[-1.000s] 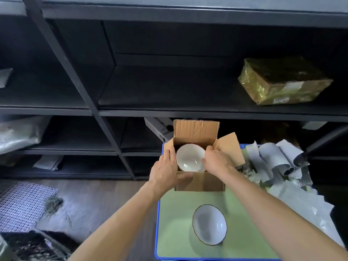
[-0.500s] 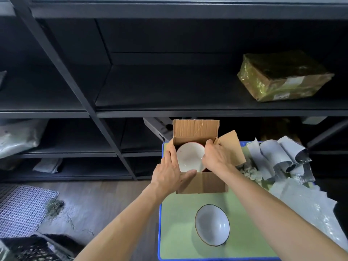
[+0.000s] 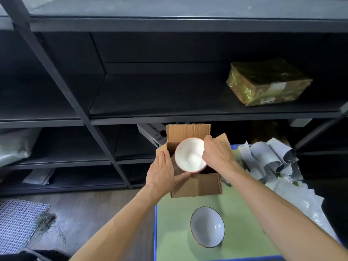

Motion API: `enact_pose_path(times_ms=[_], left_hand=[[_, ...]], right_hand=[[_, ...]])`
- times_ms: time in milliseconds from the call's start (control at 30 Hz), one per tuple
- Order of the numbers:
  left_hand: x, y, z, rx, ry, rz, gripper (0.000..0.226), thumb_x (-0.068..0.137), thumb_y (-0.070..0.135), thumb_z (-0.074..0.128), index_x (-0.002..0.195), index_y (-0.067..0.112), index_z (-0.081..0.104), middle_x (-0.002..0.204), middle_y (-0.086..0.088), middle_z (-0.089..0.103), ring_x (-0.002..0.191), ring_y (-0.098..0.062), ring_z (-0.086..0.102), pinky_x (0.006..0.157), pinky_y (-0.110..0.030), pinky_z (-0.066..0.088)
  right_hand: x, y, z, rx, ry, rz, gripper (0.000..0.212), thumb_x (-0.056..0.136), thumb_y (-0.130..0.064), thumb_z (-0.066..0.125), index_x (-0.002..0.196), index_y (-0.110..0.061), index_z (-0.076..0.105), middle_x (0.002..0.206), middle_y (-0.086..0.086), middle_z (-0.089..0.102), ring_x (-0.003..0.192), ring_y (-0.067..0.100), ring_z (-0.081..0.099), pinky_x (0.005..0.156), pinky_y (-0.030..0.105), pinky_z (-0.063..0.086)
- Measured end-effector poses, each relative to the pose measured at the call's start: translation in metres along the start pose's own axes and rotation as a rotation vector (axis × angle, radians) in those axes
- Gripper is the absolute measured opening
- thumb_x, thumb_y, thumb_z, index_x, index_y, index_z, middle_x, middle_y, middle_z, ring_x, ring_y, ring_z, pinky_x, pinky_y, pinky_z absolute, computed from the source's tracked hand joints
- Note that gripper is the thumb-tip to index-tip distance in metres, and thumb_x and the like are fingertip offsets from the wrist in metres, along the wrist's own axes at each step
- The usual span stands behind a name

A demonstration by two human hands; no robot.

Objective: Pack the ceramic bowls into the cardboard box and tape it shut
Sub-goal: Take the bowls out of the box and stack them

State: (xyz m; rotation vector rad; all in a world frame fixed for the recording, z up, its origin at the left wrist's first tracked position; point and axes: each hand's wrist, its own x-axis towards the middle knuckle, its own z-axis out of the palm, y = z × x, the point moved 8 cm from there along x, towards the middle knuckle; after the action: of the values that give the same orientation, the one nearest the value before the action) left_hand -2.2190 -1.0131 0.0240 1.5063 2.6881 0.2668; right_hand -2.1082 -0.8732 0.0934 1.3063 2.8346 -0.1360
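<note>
A small cardboard box (image 3: 199, 186) stands open on the green table top (image 3: 173, 228), its flaps up. A white bowl with a red rim (image 3: 190, 155) is tilted at the box's mouth. My right hand (image 3: 218, 155) grips its right rim. My left hand (image 3: 162, 174) holds the box's left wall, thumb across the front corner. A second bowl, pale with a dark rim (image 3: 207, 227), sits upright on the table nearer to me.
Crumpled grey wrapping sheets (image 3: 271, 157) pile up at the table's right side. Dark metal shelving (image 3: 131, 102) rises behind the table, with a gold-wrapped parcel (image 3: 267, 81) on a shelf. The table's blue edge (image 3: 155, 232) borders bare floor on the left.
The red-rimmed bowl has risen from deep in the box to its mouth and tilted toward me. My right hand moved up with it. My left hand stayed on the box.
</note>
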Motion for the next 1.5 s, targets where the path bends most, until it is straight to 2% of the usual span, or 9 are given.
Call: enact_pose_path(times_ms=[233, 333, 433, 533, 633, 767, 1000, 1167, 1500], left_hand=[[-0.012, 0.009, -0.014, -0.007, 0.05, 0.102, 0.082, 0.085, 0.073, 0.05, 0.139, 0.012, 0.038, 0.128, -0.002, 0.046, 0.111, -0.02, 0.049, 0.087, -0.032, 0.049], [-0.027, 0.02, -0.031, -0.145, 0.087, 0.136, 0.067, 0.089, 0.048, 0.057, 0.145, 0.016, 0.038, 0.13, 0.0, 0.052, 0.113, -0.024, 0.05, 0.086, -0.034, 0.048], [-0.048, 0.039, -0.048, -0.306, 0.071, 0.16, 0.067, 0.091, 0.031, 0.059, 0.151, 0.021, 0.032, 0.129, 0.0, 0.055, 0.112, -0.023, 0.048, 0.09, -0.035, 0.045], [-0.069, 0.058, -0.057, -0.326, 0.061, 0.218, 0.075, 0.088, 0.049, 0.062, 0.15, 0.018, 0.035, 0.119, 0.0, 0.059, 0.105, -0.023, 0.05, 0.089, -0.033, 0.042], [-0.09, 0.066, -0.043, -0.4, -0.015, 0.19, 0.082, 0.078, 0.064, 0.071, 0.145, 0.027, 0.042, 0.125, 0.011, 0.055, 0.111, -0.011, 0.044, 0.091, -0.024, 0.033], [-0.113, 0.068, -0.02, -0.435, -0.093, 0.067, 0.09, 0.07, 0.082, 0.062, 0.144, 0.04, 0.033, 0.124, 0.018, 0.055, 0.113, -0.006, 0.049, 0.096, -0.029, 0.044], [-0.152, 0.078, 0.005, -0.443, -0.175, -0.049, 0.097, 0.068, 0.073, 0.073, 0.147, 0.038, 0.03, 0.126, 0.017, 0.051, 0.114, -0.006, 0.046, 0.088, -0.02, 0.034], [-0.166, 0.083, 0.028, -0.423, -0.269, -0.079, 0.103, 0.066, 0.071, 0.075, 0.148, 0.03, 0.027, 0.122, 0.009, 0.05, 0.113, -0.012, 0.047, 0.092, -0.028, 0.042], [-0.162, 0.084, 0.073, -0.329, -0.419, -0.099, 0.123, 0.064, 0.073, 0.076, 0.154, 0.014, 0.016, 0.127, 0.0, 0.046, 0.118, -0.02, 0.047, 0.101, -0.032, 0.04]], right_hand=[[-0.02, 0.022, -0.015, 0.191, 0.045, 0.051, 0.022, 0.087, 0.003, 0.049, 0.107, -0.005, 0.055, 0.094, 0.01, 0.056, 0.073, 0.025, 0.049, 0.053, 0.032, 0.037], [-0.03, 0.033, -0.015, 0.266, 0.041, 0.023, 0.03, 0.088, 0.0, 0.046, 0.115, -0.009, 0.057, 0.102, 0.015, 0.065, 0.08, 0.032, 0.054, 0.061, 0.036, 0.044], [-0.044, 0.042, -0.012, 0.287, 0.028, -0.015, 0.035, 0.088, -0.002, 0.043, 0.12, -0.011, 0.055, 0.102, 0.017, 0.066, 0.085, 0.038, 0.057, 0.062, 0.039, 0.043], [-0.063, 0.054, -0.005, 0.31, 0.0, -0.008, 0.035, 0.088, -0.005, 0.044, 0.12, -0.012, 0.054, 0.101, 0.017, 0.067, 0.089, 0.038, 0.059, 0.066, 0.04, 0.047], [-0.084, 0.064, 0.006, 0.338, -0.046, -0.002, 0.036, 0.087, -0.005, 0.045, 0.12, -0.013, 0.055, 0.108, 0.017, 0.068, 0.102, 0.038, 0.06, 0.075, 0.041, 0.048], [-0.11, 0.071, 0.022, 0.374, -0.098, -0.023, 0.029, 0.089, -0.006, 0.045, 0.116, -0.013, 0.055, 0.108, 0.014, 0.068, 0.1, 0.036, 0.061, 0.078, 0.043, 0.05], [-0.143, 0.075, 0.056, 0.395, -0.179, -0.077, 0.025, 0.091, -0.006, 0.043, 0.113, -0.013, 0.054, 0.105, 0.013, 0.068, 0.096, 0.034, 0.06, 0.075, 0.04, 0.05], [-0.154, 0.074, 0.09, 0.371, -0.253, -0.077, 0.029, 0.093, -0.005, 0.043, 0.119, -0.013, 0.052, 0.109, 0.014, 0.068, 0.098, 0.034, 0.06, 0.073, 0.038, 0.047], [-0.161, 0.08, 0.134, 0.376, -0.319, 0.007, 0.025, 0.095, -0.006, 0.043, 0.118, -0.01, 0.05, 0.109, 0.013, 0.068, 0.098, 0.034, 0.061, 0.07, 0.036, 0.044]])
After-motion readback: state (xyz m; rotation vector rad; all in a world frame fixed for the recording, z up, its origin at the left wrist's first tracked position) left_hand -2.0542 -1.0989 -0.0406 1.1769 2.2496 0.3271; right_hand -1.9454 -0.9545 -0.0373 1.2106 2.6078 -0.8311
